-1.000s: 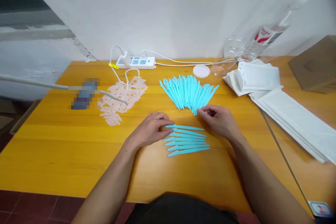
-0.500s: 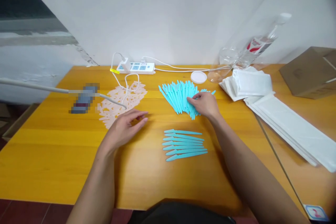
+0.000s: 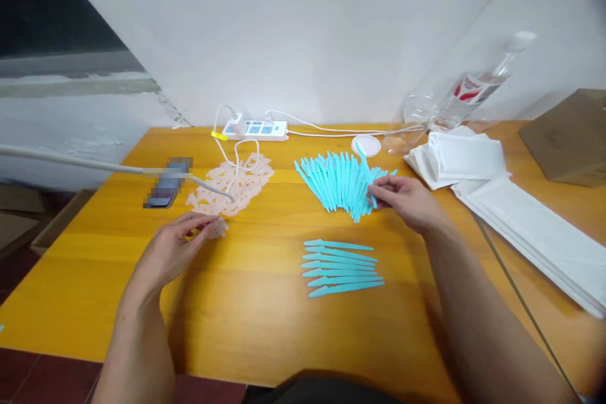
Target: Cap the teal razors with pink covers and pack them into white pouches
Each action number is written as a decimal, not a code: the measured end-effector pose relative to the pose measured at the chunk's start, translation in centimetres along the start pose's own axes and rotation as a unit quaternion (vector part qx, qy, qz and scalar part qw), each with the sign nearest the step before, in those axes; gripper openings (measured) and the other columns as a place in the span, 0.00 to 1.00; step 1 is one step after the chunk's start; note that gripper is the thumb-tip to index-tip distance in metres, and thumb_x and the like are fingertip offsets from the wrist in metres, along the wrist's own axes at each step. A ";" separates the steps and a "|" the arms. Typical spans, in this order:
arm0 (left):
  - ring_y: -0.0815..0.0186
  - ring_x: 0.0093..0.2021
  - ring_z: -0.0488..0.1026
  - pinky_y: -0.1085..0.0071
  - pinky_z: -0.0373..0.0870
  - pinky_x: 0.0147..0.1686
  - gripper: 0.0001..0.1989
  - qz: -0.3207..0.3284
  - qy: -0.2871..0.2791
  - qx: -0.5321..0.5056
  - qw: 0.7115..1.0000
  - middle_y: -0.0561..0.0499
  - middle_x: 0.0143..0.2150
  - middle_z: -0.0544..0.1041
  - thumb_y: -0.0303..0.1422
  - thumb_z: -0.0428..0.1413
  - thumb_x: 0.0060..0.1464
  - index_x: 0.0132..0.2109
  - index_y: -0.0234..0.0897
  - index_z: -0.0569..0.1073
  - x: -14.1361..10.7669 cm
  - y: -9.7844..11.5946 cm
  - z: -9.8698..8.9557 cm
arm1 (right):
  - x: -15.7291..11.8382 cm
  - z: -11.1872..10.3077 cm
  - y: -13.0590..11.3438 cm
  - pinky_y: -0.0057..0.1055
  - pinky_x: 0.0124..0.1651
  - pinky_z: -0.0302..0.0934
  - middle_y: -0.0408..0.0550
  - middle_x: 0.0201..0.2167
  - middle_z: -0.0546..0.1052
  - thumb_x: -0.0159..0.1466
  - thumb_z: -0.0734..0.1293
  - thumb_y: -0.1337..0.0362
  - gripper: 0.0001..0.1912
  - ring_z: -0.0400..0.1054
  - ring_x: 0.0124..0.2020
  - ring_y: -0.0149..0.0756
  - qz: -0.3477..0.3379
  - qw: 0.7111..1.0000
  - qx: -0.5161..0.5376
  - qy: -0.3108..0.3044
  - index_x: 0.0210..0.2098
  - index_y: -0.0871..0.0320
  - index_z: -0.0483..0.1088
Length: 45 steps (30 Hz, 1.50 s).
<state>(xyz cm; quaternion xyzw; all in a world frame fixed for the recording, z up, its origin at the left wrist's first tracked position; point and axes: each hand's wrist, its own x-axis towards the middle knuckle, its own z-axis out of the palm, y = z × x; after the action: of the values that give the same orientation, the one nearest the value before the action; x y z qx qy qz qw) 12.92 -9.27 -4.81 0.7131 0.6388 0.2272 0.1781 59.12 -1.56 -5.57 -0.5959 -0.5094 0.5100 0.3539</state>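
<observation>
Between the fingertips of my left hand (image 3: 182, 241) is a small translucent pinkish piece (image 3: 218, 228), at the near edge of a spread of pale pink pieces (image 3: 246, 186). My right hand (image 3: 402, 199) pinches one blue stick (image 3: 366, 170), tilted upright over the right side of a fanned pile of blue sticks (image 3: 331, 180). Nearer to me, several blue sticks (image 3: 343, 274) lie side by side in a row, roughly level, touching neither hand.
A white cable (image 3: 113, 167) crosses from the left over the phone (image 3: 165, 186). Behind stand a power strip (image 3: 265, 130), a round lid (image 3: 372, 146) and a bottle (image 3: 473, 91). White packets (image 3: 530, 221) and a cardboard box (image 3: 568, 139) are at the right.
My left hand has moved left and closed on a pinkish piece. My right hand has lifted one blue stick from the pile. The whole view has shifted slightly.
</observation>
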 end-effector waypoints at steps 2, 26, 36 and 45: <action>0.58 0.47 0.78 0.67 0.74 0.48 0.19 0.012 -0.019 0.021 1.000 0.47 0.50 0.81 0.50 0.55 0.61 0.47 0.44 0.82 -0.4 -1.0 -0.4 | -1.7 -0.9 0.3 0.28 0.33 0.63 0.46 0.30 0.77 0.58 0.73 0.49 0.20 0.68 0.28 0.30 0.009 0.995 0.031 -0.090 0.38 0.59 0.74; 0.62 0.41 0.78 0.70 0.73 0.41 0.18 -0.019 -0.151 -0.157 0.976 0.47 0.44 0.83 0.47 0.57 0.61 0.46 0.38 0.80 2.7 8.3 6.1 | -3.9 0.4 3.0 0.27 0.26 0.47 0.38 0.22 0.64 0.64 0.67 0.44 0.22 0.55 0.23 0.27 0.015 0.956 0.000 -0.292 0.29 0.57 0.66; 0.60 0.42 0.80 0.69 0.74 0.42 0.19 -0.051 -0.170 -0.295 0.939 0.45 0.45 0.84 0.46 0.60 0.59 0.47 0.36 0.82 2.7 12.5 10.7 | -4.1 0.6 2.5 0.28 0.27 0.47 0.37 0.22 0.63 0.64 0.65 0.42 0.25 0.53 0.23 0.27 -0.008 0.955 -0.038 -0.294 0.26 0.56 0.63; 0.64 0.34 0.78 0.73 0.72 0.34 0.20 -0.094 -0.132 -0.312 0.936 0.47 0.39 0.85 0.48 0.63 0.55 0.44 0.36 0.83 2.3 12.0 10.6 | -4.2 0.6 2.4 0.28 0.27 0.48 0.39 0.21 0.65 0.64 0.63 0.39 0.27 0.54 0.23 0.28 -0.006 0.957 -0.038 -0.288 0.25 0.57 0.64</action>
<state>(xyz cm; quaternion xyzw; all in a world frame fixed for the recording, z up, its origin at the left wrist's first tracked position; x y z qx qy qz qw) 28.91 -8.08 -6.90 0.5822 0.5703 0.3010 0.4951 59.27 -6.22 -6.89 -0.4333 -0.6122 0.6386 0.1725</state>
